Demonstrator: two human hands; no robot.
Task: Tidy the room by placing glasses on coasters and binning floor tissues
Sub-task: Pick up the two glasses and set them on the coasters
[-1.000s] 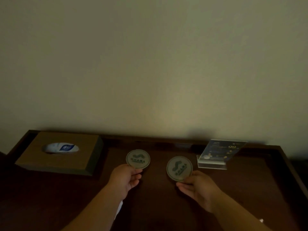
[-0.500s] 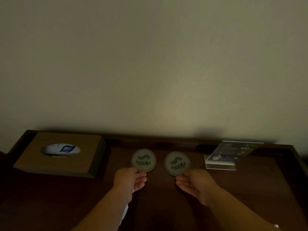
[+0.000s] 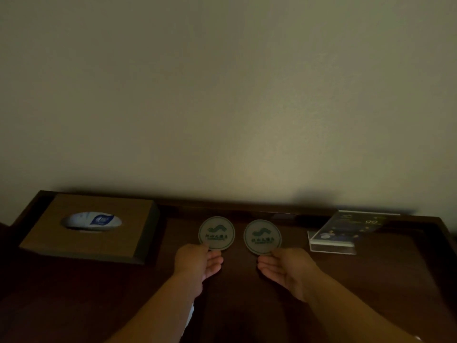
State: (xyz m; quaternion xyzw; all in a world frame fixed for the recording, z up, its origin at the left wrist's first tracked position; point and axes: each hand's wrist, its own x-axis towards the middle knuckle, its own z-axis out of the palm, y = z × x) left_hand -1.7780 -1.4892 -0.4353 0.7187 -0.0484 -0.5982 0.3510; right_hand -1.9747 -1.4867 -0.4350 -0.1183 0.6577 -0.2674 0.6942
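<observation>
Two round pale coasters with green logos lie side by side on the dark wooden table [image 3: 371,280], close to the wall. My left hand [image 3: 197,262] pinches the near edge of the left coaster [image 3: 217,232], thumb on top. In the same way, my right hand [image 3: 288,267] grips the near edge of the right coaster [image 3: 262,236]. Both coasters look flat on the tabletop. No glass or floor tissue is in view.
A brown tissue box [image 3: 91,226] with a white and blue pack in its slot sits at the left. A clear acrylic sign stand [image 3: 346,231] leans at the right. Something small and white [image 3: 190,315] shows under my left forearm. The raised table rim runs along the wall.
Both hands have pushed the coasters away from me and closer together. The right coaster, tilted before, now sits level beside the left one.
</observation>
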